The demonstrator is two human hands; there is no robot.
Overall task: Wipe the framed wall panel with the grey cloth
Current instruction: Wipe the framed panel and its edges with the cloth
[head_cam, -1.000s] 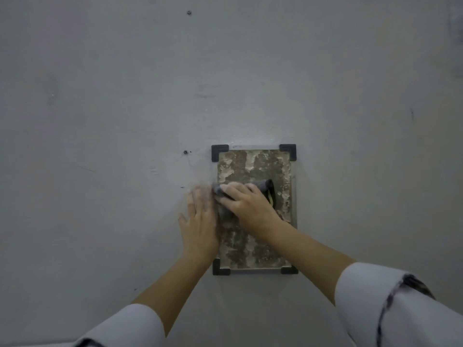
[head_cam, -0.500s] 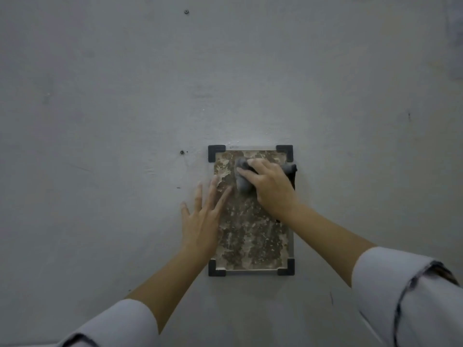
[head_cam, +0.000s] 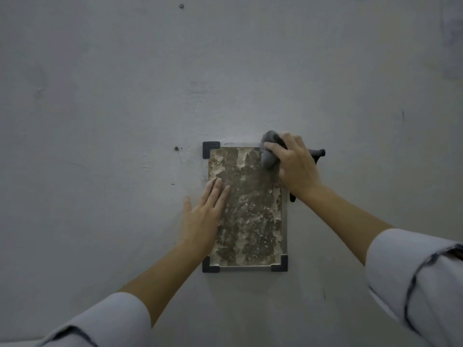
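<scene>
Your right hand (head_cam: 295, 166) is up at the panel's top right corner, fingers curled round the cloth (head_cam: 269, 156) and pushing the bunched grey wad against the frame. The wad sits across that corner, part on the mottled face and part over the top edge onto the wall. A dark tail pokes out to the right past your knuckles, and another end hangs below your wrist beside the right edge. Your left hand (head_cam: 203, 216) lies flat with fingers straight and close together, holding nothing. Its fingertips rest on the face near the left edge, the palm covers that edge, and the thumb spreads left onto the wall.

Now the panel (head_cam: 250, 209): it hangs upright, taller than wide, around the middle of the wall (head_cam: 100, 121). Its face is rough, blotched brown and pale, inside a thin grey frame. Black corner pieces (head_cam: 211, 149) show at top left, bottom left and bottom right; the top right corner is hidden under cloth and hand.

Moving outward, a screw (head_cam: 176, 148) sits in the wall just left of the panel's top left corner, and a second screw (head_cam: 181, 6) is well above it, high on the wall. The wall is plain grey with faint scuffs. Your left sleeve (head_cam: 107, 321) and right sleeve (head_cam: 413, 279), pale with dark trim, fill the lower corners of the view.
</scene>
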